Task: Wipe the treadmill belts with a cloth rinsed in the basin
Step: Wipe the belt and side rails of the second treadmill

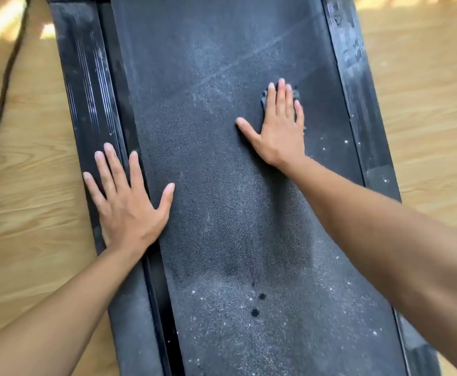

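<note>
1. The fingers [282, 96] of the right hand [281, 131] are straight and slightly spread. They lie flat on the cloth [264, 101] and grip nothing; the palm presses the cloth down.
2. The cloth is dark and crumpled, and mostly hidden under the hand. Only folds show past the fingertips and beside the index finger. It lies on the belt [221, 158], near the belt's right edge, toward the far end.
3. The fingers [113, 164] of the left hand [129, 207] are straight, spread wide and hold nothing. The hand rests across the left side rail [86, 90], with the thumb on the belt's left edge. It is judged to be bracing the body.
4. Handling: the cloth looks soft, limp and light, and is probably damp. Pushed from one edge, it will likely bunch up. Apply flat palm pressure over its middle to wipe, and gather the folds to lift it.
5. The belt is textured and coated with pale dust. A darker patch [289, 253] and dark drip spots [255, 312] lie toward the near end. Wiping is judged to be partly complete.
6. The right side rail [357, 104] is streaked. A wooden floor [31, 185] surrounds the treadmill, with a cable [7, 77] off the left side. The basin is not in view.
</note>
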The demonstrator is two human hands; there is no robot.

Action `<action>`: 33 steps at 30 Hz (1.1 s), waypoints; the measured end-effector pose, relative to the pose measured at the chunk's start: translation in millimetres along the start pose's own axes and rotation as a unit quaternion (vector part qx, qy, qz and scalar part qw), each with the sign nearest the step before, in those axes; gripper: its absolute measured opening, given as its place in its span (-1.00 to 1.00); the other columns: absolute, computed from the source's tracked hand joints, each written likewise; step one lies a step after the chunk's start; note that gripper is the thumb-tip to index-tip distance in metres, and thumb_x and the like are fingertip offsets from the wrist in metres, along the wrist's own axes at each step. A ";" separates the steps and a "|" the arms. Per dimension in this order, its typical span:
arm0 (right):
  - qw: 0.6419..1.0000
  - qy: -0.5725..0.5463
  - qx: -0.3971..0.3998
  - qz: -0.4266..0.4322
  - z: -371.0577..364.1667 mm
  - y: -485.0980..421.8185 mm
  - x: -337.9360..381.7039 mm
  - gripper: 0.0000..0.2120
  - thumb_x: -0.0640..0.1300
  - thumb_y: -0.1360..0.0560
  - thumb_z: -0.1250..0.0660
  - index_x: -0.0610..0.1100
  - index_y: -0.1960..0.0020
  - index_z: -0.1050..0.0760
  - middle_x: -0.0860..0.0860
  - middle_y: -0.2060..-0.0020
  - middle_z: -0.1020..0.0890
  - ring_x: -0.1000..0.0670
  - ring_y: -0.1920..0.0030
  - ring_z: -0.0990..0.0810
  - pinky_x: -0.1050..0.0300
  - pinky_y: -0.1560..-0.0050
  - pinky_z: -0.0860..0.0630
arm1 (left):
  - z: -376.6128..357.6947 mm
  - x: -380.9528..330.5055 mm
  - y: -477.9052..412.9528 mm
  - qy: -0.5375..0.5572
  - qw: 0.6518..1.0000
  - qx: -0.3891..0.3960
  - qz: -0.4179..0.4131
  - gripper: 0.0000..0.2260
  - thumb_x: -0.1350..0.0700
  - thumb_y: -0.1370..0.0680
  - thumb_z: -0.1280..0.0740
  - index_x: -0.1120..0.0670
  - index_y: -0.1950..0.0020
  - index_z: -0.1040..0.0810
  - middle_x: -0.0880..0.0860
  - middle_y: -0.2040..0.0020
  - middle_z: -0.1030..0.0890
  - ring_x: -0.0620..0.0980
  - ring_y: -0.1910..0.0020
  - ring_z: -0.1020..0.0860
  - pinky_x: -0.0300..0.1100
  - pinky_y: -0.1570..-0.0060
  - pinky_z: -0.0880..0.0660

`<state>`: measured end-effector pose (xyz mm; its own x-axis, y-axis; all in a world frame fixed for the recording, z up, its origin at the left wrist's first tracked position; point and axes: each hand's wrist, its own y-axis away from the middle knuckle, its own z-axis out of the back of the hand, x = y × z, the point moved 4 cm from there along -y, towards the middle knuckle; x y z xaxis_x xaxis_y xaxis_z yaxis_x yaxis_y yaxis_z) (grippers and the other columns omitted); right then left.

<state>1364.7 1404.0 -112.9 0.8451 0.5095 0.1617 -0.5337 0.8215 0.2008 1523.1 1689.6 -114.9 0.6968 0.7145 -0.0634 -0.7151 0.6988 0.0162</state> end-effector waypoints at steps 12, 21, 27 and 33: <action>0.972 0.105 0.162 0.135 -28.6 258.0 -105.0 -0.01 0.50 -0.59 -0.01 -0.18 -0.71 0.12 -0.13 -0.69 0.19 -0.13 -0.69 0.18 -0.23 -0.63 -0.01 | 4.2 -1.2 1.8 0.015 1.000 -0.006 0.011 -0.18 -0.41 -0.60 -0.04 0.11 -0.70 -0.11 0.22 -0.71 0.12 0.21 -0.70 0.15 0.33 -0.61 0.08; 0.999 0.029 0.026 0.005 8.2 25.8 -58.3 0.05 0.59 -0.53 0.06 -0.13 -0.71 0.16 -0.12 -0.70 0.15 -0.08 -0.69 0.21 -0.16 -0.67 0.15 | 1.0 -0.7 1.7 0.003 1.000 -0.018 0.007 -0.16 -0.45 -0.60 -0.03 0.10 -0.69 -0.14 0.20 -0.72 0.11 0.18 -0.70 0.14 0.29 -0.63 0.09; 0.996 0.048 0.055 0.052 3.3 88.0 -93.6 -0.02 0.52 -0.58 0.02 -0.11 -0.71 0.22 -0.08 -0.69 0.23 -0.05 -0.68 0.27 -0.14 -0.67 0.16 | 4.0 -0.7 4.0 0.017 0.999 -0.028 0.010 -0.16 -0.44 -0.59 -0.04 0.11 -0.69 -0.16 0.19 -0.72 0.09 0.16 -0.71 0.14 0.29 -0.63 0.07; 0.986 0.062 0.131 0.086 -24.7 272.7 -146.6 -0.10 0.45 -0.62 0.02 -0.12 -0.71 0.14 -0.05 -0.70 0.21 -0.09 -0.69 0.19 -0.19 -0.61 0.03 | 8.2 -2.5 4.3 0.042 0.999 -0.021 0.009 -0.17 -0.41 -0.59 -0.06 0.13 -0.68 -0.17 0.22 -0.72 0.07 0.20 -0.70 0.11 0.32 -0.62 0.06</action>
<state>1096.0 1559.6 -105.8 0.7298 0.6765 0.0987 -0.6456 0.6344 0.4252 1518.7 1691.0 -106.5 0.6772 0.7209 -0.1471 -0.7311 0.6818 -0.0243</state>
